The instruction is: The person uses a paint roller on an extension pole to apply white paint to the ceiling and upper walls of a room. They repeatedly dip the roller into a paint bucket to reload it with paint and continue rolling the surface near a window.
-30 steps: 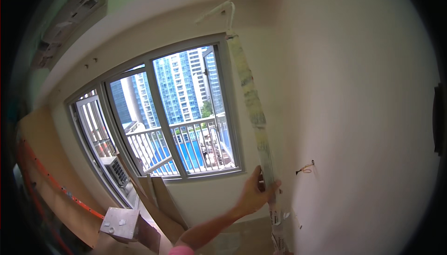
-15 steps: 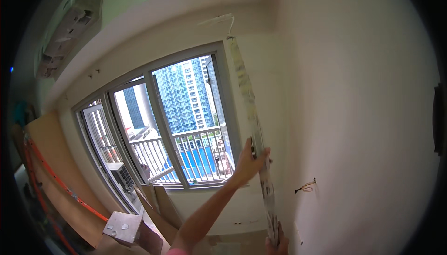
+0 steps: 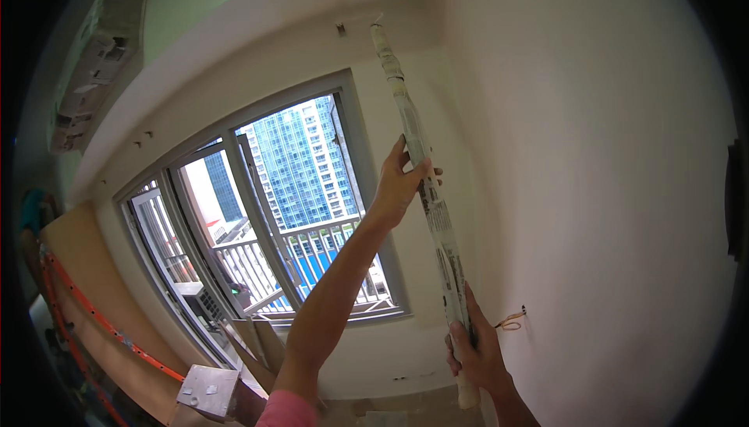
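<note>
A long paint roller pole, wrapped in paint-smeared printed paper, slants up toward the top of the wall beside the window. My left hand is closed around its upper half, thumb and fingers on either side. Lower down, my right hand grips the same pole close to its bottom end, which sticks out below the fist. At the pole's top, the pale roller head hardly stands out from the wall and ceiling. I cannot tell whether it touches them.
A sliding window with a grey frame opens onto a railing and tall buildings. At left are an orange ladder, brown boards and a box. An air conditioner hangs high left. Loose wires poke from the right wall.
Both hands have moved up in view with the pole. The roller head, plainly seen before, is now barely visible. More of my right hand and forearm shows.
</note>
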A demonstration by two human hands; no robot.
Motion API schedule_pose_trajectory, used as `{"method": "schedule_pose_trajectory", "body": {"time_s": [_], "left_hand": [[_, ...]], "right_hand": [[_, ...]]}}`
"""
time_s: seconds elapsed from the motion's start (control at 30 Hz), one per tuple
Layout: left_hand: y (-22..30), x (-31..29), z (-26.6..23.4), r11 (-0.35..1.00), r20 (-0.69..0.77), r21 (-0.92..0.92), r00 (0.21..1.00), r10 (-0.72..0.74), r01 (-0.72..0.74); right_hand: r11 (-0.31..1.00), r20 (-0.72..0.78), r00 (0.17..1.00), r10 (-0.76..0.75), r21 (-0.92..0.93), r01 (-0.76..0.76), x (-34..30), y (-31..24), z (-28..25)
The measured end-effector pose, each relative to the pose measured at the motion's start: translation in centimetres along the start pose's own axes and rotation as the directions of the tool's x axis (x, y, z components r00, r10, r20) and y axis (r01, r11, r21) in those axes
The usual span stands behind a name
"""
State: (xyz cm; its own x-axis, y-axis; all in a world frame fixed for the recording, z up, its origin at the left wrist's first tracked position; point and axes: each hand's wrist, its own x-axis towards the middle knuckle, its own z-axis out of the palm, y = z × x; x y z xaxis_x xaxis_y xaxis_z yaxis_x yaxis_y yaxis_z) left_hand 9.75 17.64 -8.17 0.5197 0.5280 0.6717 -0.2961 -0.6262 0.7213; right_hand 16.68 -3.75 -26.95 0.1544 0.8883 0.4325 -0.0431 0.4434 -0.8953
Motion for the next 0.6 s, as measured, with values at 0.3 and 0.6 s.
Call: {"method": "schedule_pose_trajectory", "body": {"time_s": [0.3,0.6], "left_hand": [[1.2,6.4,-3.3,0.999,0.006,0.031,1.000,-0.019,0.019],[3.1,11.8,-5.9,1.000,-0.039,-0.018,0.999,-0.009,0.008]], "right_hand": [[0.997,0.031,0.997,-0.074,0.008,0.074,5.7,-3.6,0.4],[0.986,0.052,0.985,-0.167,0.036,0.165,9.6,-8.2,1.7]]}}
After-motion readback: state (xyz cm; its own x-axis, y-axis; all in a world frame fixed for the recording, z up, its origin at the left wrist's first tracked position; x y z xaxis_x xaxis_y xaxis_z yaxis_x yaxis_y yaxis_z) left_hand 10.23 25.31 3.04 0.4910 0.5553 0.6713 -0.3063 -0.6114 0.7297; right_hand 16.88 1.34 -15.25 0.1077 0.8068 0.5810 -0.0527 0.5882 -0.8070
